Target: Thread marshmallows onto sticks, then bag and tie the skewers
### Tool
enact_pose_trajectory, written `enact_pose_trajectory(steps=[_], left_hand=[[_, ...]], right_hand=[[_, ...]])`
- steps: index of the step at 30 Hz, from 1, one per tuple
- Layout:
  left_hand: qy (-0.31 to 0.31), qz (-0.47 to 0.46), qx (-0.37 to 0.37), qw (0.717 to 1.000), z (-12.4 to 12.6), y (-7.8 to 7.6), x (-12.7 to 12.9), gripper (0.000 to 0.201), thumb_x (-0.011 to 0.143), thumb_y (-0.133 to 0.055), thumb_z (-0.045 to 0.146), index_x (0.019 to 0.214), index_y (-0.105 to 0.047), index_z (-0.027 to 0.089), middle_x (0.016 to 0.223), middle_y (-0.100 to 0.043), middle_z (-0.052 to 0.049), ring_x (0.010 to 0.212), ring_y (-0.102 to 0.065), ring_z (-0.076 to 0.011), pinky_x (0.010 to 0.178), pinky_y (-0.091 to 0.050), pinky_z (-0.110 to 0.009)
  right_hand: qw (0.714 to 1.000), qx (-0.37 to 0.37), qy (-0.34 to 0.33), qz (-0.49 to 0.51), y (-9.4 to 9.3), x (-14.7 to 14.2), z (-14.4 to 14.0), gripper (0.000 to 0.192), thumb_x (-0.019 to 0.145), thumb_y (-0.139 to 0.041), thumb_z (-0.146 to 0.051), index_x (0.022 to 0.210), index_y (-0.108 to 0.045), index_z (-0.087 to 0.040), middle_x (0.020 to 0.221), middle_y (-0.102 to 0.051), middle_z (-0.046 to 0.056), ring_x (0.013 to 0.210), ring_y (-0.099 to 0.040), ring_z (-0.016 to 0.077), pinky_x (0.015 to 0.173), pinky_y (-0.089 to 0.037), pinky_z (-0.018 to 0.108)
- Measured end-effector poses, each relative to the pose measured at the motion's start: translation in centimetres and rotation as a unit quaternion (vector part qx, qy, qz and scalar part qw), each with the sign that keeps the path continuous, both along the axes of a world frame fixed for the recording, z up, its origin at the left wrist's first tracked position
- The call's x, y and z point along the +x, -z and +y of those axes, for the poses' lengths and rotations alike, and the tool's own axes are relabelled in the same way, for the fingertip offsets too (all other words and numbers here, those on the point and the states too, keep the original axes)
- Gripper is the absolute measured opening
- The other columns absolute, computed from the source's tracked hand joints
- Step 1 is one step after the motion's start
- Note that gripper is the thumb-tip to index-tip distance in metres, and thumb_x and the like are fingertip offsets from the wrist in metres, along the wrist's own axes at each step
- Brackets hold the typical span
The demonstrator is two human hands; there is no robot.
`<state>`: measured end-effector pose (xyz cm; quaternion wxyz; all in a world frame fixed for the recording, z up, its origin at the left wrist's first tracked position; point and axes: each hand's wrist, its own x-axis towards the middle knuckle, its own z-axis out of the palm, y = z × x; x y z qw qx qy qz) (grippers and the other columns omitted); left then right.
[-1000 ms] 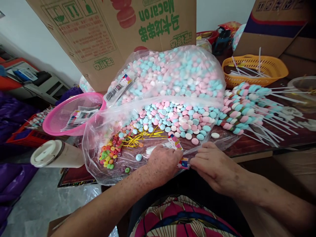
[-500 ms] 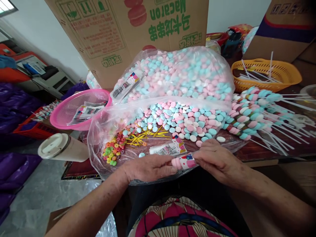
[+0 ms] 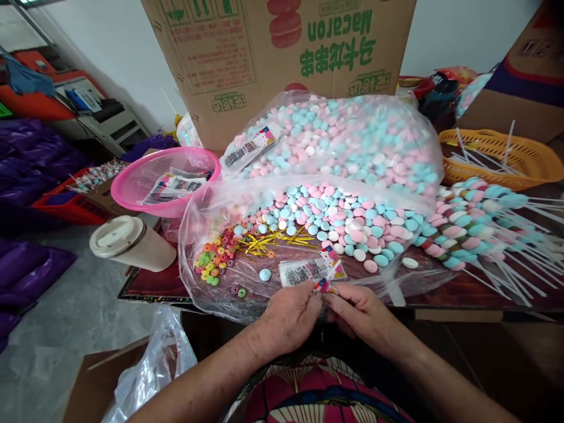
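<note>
Your left hand (image 3: 288,317) and right hand (image 3: 359,311) are together at the near table edge, fingertips of both pinched on a small printed wrapper (image 3: 323,286). It sits just in front of the label (image 3: 308,270) lying on the open bag of candies (image 3: 335,217).

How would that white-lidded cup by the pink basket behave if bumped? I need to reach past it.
The cup lies on its side, so it would probably roll. Its lid looks seated, so spilling seems unlikely. It lies near the table's edge and might drop off.
</note>
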<state>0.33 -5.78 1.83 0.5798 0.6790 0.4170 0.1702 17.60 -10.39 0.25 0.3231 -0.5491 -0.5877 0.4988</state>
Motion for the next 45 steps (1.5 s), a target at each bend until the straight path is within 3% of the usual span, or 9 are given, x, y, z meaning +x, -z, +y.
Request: enact_pose_trajectory(steps=[10,14,21,26,30,33,37,40,45], left_hand=[[0.064,-0.102,-0.220,0.968,0.8,1.0,-1.8,0.035,0.080,-0.050,0.051,0.074,-0.051,0.017,0.064,-0.045,0.003,0.058,-0.039,-0.0100,0.055,-0.032,-0.023],[0.037,-0.083,-0.140,0.986,1.3,1.0,-2.0,0.020,0.082,-0.048,0.034,0.073,-0.054,0.017,0.069,-0.050,0.001,0.069,-0.044,-0.0125,0.065,-0.037,-0.024],[0.164,-0.062,-0.199,0.964,2.0,0.5,-4.1,0.024,0.078,-0.051,0.034,0.059,-0.048,0.019,0.056,-0.047,0.002,0.052,-0.042,-0.0112,0.052,-0.036,-0.024],[0.241,-0.012,-0.080,0.967,2.5,-0.7,-5.5,0.031,0.086,-0.042,0.038,0.060,-0.046,0.021,0.054,-0.047,0.002,0.048,-0.043,-0.0112,0.047,-0.036,-0.022],[0.184,0.125,0.327,0.918,1.7,-0.7,-6.1,0.011,0.081,-0.049,0.019,0.075,-0.058,0.017,0.069,-0.060,-0.006,0.063,-0.053,-0.0190,0.060,-0.042,-0.030],[0.153,0.145,0.440,0.873,0.8,-0.3,-6.8,0.021,0.085,-0.043,0.016,0.093,-0.061,0.013,0.082,-0.064,-0.012,0.073,-0.056,-0.0227,0.067,-0.044,-0.035],[-0.003,0.065,0.320,0.945,0.4,0.6,-7.3,0.025,0.087,-0.041,0.022,0.080,-0.064,0.015,0.072,-0.061,-0.007,0.067,-0.053,-0.0169,0.063,-0.040,-0.028],[-0.168,-0.038,0.071,0.983,0.7,1.2,-6.6,0.025,0.082,-0.049,0.029,0.067,-0.063,0.015,0.058,-0.053,-0.001,0.056,-0.048,-0.0125,0.055,-0.036,-0.024],[-0.301,-0.183,-0.229,0.908,1.6,1.7,-5.0,0.022,0.063,-0.066,0.034,0.058,-0.061,0.014,0.047,-0.049,0.002,0.045,-0.044,-0.0092,0.045,-0.029,-0.021]], right_hand=[[0.836,0.428,0.050,-0.340,-1.1,-1.8,1.9,0.026,0.087,-0.040,-0.015,0.068,-0.057,-0.016,0.063,-0.057,0.005,0.061,-0.050,0.0149,0.058,-0.039,0.028],[0.744,0.502,-0.134,-0.419,-2.6,-1.3,2.8,0.034,0.085,-0.040,-0.015,0.116,-0.055,-0.010,0.114,-0.060,0.016,0.112,-0.046,0.0286,0.095,-0.032,0.051],[0.669,0.503,-0.290,-0.464,-1.7,-2.7,2.2,0.034,0.082,-0.035,-0.007,0.104,-0.060,-0.012,0.082,-0.064,0.008,0.087,-0.053,0.0241,0.097,-0.028,0.057],[0.734,0.453,-0.268,-0.429,-1.5,-4.1,2.3,0.027,0.080,-0.035,-0.007,0.076,-0.060,-0.015,0.068,-0.060,0.008,0.066,-0.053,0.0210,0.079,-0.042,0.051],[0.957,0.060,-0.202,-0.201,-1.4,-5.7,2.1,0.031,0.088,-0.028,-0.026,0.062,-0.044,-0.020,0.055,-0.052,0.002,0.053,-0.049,0.0158,0.054,-0.045,0.032],[0.963,-0.213,-0.158,0.053,-2.1,-5.8,2.8,0.034,0.089,-0.026,-0.042,0.062,-0.034,-0.023,0.042,-0.031,-0.008,0.038,-0.038,0.0110,0.044,-0.042,0.026],[0.978,-0.059,-0.166,-0.109,-2.3,-3.6,7.6,0.035,0.092,-0.030,-0.037,0.076,-0.055,-0.019,0.062,-0.058,0.000,0.060,-0.057,0.0132,0.067,-0.046,0.028],[0.896,0.159,-0.051,-0.413,-0.5,-2.3,12.5,0.026,0.089,-0.038,-0.021,0.080,-0.062,-0.016,0.085,-0.062,0.008,0.075,-0.058,0.0172,0.065,-0.042,0.029],[0.866,0.201,-0.068,-0.453,2.7,-1.9,15.8,0.022,0.078,-0.046,-0.009,0.068,-0.064,-0.017,0.088,-0.062,0.008,0.071,-0.057,0.0170,0.055,-0.037,0.026]])
